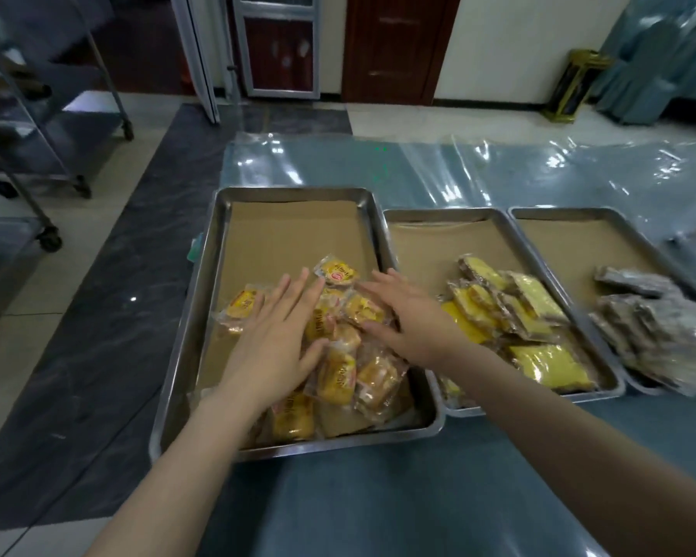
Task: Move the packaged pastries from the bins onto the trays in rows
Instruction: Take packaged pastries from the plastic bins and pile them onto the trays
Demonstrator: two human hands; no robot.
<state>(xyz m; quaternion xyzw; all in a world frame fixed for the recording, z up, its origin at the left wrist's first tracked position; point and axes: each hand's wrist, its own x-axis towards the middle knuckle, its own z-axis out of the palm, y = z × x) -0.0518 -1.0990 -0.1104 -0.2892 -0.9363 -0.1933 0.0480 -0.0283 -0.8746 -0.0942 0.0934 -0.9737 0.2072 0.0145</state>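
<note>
A loose heap of orange-yellow packaged pastries (340,357) lies in the near half of the left steel tray (185,339), which is lined with brown paper. My left hand (276,339) lies flat over the heap's left side, fingers spread, touching packets. My right hand (408,319) rests palm down on the heap's right side, fingers apart. Neither hand grips a packet. One packet (242,305) lies apart to the left, another (336,271) at the far end of the heap.
The middle tray (426,239) holds yellow cake packets (515,315). The right tray (571,231) holds dark wrapped packets (659,331). All trays sit on a blue table under clear plastic sheet (499,166). A wheeled steel rack (45,126) stands on the floor at left.
</note>
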